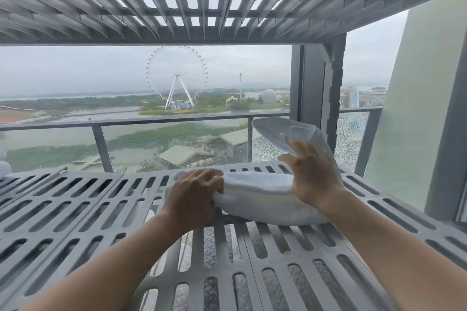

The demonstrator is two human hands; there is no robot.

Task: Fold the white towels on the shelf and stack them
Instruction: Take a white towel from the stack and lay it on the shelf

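Note:
A white towel (262, 197) lies on the grey slotted shelf (75, 209), right of centre. Its far end curls upward as a raised flap (283, 134) in front of the window. My left hand (194, 194) grips the towel's left end, fingers closed around the cloth. My right hand (310, 174) presses on the towel where the flap bends up, its fingers spread against the cloth. Part of the towel is hidden behind my right hand and wrist.
Another slotted shelf (202, 0) hangs close overhead. More white cloth (3, 164) shows at the far left edge of the shelf. Behind the shelf are a window, a balcony railing (126, 122) and a grey post (318, 103). Textured white cloth shows through the slots below.

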